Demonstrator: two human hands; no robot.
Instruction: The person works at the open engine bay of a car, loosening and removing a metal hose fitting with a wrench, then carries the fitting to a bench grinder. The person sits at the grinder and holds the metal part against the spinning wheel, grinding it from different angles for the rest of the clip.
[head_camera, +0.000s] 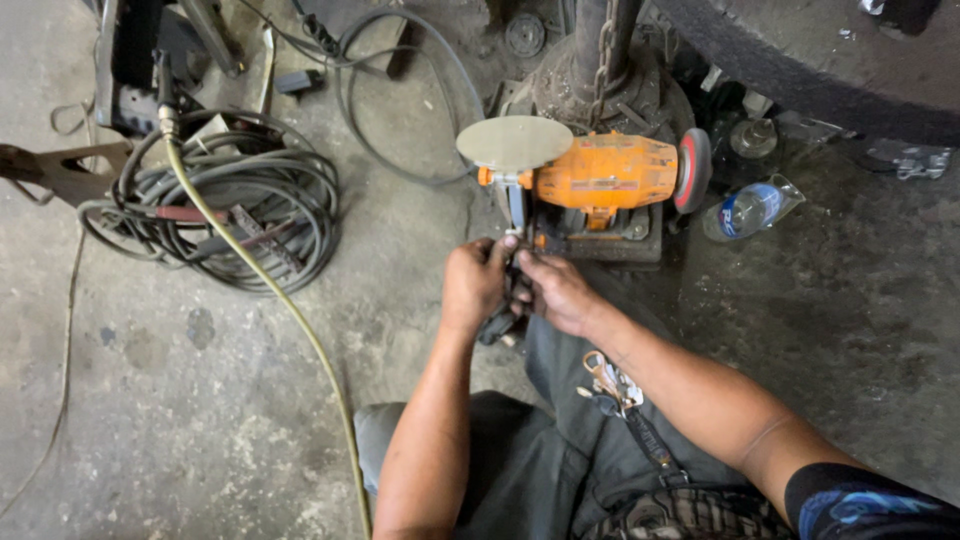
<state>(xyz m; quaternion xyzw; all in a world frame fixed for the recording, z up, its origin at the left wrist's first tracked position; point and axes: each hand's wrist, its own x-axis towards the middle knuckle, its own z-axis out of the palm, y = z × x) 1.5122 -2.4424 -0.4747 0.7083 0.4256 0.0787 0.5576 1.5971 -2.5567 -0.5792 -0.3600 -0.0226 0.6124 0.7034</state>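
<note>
Your left hand (472, 283) and right hand (553, 290) meet at mid-frame, both closed around a small dark part (497, 322) just below the orange grinder (600, 172) on the floor (200, 420). The part sits close to the disc (514, 142), so a slip could put your fingers against it. The cables (240, 200) coiled at upper left could snag.

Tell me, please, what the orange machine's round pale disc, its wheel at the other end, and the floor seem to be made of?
The pale disc looks like bare metal or an abrasive face: flat, matte, beige-grey; I cannot tell which. The wheel seems to be abrasive stone, dark grey with a red centre. The floor looks like rough concrete, stained and patchy.
</note>
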